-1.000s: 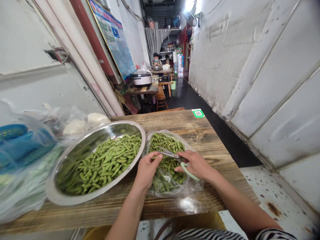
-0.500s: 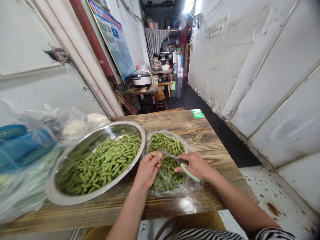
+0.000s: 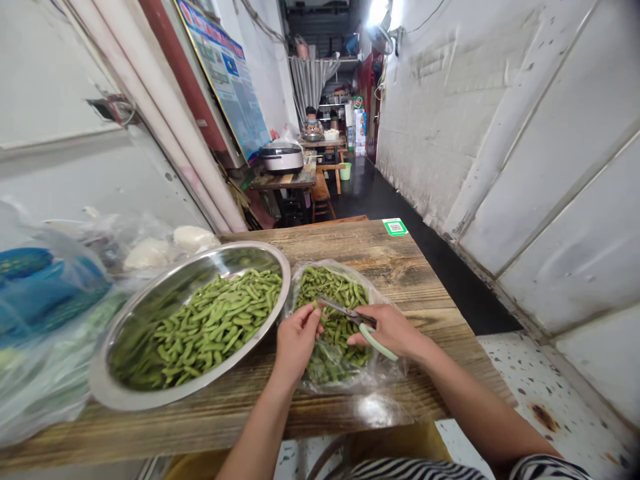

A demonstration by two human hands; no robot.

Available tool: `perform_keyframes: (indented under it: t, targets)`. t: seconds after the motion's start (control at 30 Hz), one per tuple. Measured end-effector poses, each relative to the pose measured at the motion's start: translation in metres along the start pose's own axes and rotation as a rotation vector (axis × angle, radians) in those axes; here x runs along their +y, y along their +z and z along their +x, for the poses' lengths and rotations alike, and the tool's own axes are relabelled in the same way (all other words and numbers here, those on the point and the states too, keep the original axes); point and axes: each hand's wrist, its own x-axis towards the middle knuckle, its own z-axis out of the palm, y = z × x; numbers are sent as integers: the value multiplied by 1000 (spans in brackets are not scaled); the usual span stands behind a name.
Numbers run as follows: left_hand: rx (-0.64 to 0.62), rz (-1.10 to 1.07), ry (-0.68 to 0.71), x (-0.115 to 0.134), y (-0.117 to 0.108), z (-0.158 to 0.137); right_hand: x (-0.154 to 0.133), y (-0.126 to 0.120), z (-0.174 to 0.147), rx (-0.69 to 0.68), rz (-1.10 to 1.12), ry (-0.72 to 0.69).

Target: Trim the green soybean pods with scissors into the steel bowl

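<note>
My left hand (image 3: 300,335) is closed, pinching a green soybean pod (image 3: 316,305) between thumb and fingertips, mostly hidden by them. In my right hand (image 3: 389,329) is a pair of scissors (image 3: 371,339) with pale green handles, its blades pointing left at the pod's tip. Beneath both hands lies a clear plastic bag (image 3: 377,368) filled with soybean pods (image 3: 345,333). Left of it, a large steel bowl (image 3: 287,270) holds a heap of loose green pods (image 3: 220,327).
Plastic bags (image 3: 30,373) with a blue item crowd the left end of the wooden table (image 3: 425,287). A green QR-code card (image 3: 395,227) lies at its far edge. Beyond stand another table with a pinkish cooker (image 3: 281,158), a bench and a green bin (image 3: 345,171).
My left hand has shifted slightly, and the pod between its fingertips now points up toward the scissor tips instead of lying sideways. My right hand with the scissors has barely moved.
</note>
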Motion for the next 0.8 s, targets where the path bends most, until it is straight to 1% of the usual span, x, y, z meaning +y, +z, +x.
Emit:
perform_keyframes:
  t: [0.1,0.23,0.37,0.47,0.6,0.8]
  targets:
    - [5,63,32,-3,-2,0,-1,-1,-1,-14,15,6]
    - [36,103,27,-3,-2,0,-4,-2,-1,-2,11,-11]
    - [40,146,55,1,-2,-2,-5,-1,-1,6,-6,-32]
    - [52,234,71,5,-2,-4,-4,1,-1,13,-21,-39]
    - [32,321,91,11,-2,-5,-3,2,-1,14,-6,-55]
    - [27,346,118,8,-3,-5,-1,5,-2,-15,56,-6]
